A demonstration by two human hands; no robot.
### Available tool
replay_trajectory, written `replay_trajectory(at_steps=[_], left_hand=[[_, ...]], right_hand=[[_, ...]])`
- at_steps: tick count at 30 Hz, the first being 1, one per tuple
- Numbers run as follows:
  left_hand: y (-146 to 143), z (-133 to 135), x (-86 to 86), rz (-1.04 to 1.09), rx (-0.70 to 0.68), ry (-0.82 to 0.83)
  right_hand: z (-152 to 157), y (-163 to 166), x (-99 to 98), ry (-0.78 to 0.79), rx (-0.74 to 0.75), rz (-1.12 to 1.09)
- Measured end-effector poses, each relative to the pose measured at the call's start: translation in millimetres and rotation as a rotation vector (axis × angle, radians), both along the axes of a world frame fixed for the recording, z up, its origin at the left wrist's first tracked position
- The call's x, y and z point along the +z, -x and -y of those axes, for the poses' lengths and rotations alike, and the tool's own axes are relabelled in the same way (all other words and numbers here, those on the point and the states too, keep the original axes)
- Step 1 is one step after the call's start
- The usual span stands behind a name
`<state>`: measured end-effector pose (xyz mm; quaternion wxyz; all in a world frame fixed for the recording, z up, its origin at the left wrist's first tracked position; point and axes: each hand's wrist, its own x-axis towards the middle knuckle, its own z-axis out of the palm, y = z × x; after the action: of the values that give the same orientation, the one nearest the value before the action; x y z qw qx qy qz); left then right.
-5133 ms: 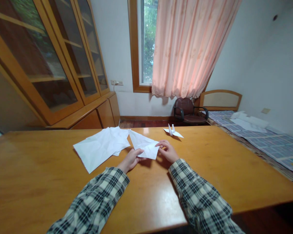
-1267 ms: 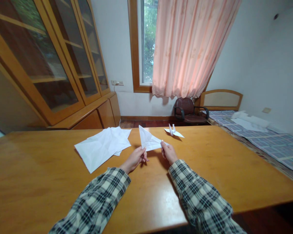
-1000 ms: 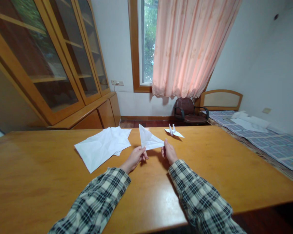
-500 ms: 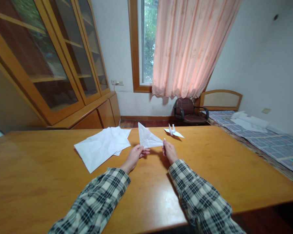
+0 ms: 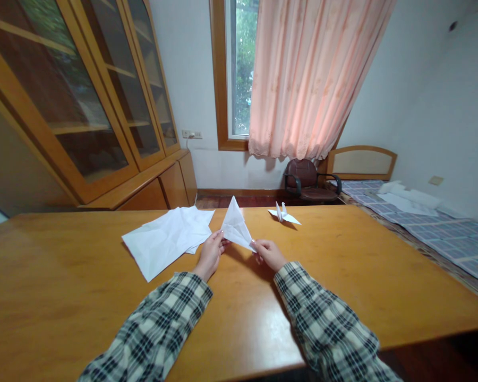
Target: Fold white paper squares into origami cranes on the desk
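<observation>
Left hand [image 5: 210, 255] and right hand [image 5: 267, 253] each pinch a lower corner of the paper [image 5: 235, 227] between them, so it stands taut, point up, off the table [image 5: 342, 276].

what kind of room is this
Probably a bedroom or study in a home: a bed with a checked cover on the right, a glass-fronted wooden cabinet on the left, and a wooden table where the left hand and right hand hold a folded paper.

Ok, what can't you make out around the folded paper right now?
Head view only.
Far side of the folded paper: faces away.
Fingertips of left hand and right hand: partly behind the paper.
Sheet count in the paper stack: sheets overlap.
Folds of the paper crane: too small.
</observation>
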<state>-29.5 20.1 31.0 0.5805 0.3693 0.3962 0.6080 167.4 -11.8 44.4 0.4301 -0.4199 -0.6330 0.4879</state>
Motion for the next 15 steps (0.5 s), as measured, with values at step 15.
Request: replay_trajectory(at_steps=[15], left_hand=[[-2.5,9.7,6.6,-0.236,-0.314,0.006]], right_hand=[[-4.0,3.9,1.5,0.108,-0.089,-0.319]])
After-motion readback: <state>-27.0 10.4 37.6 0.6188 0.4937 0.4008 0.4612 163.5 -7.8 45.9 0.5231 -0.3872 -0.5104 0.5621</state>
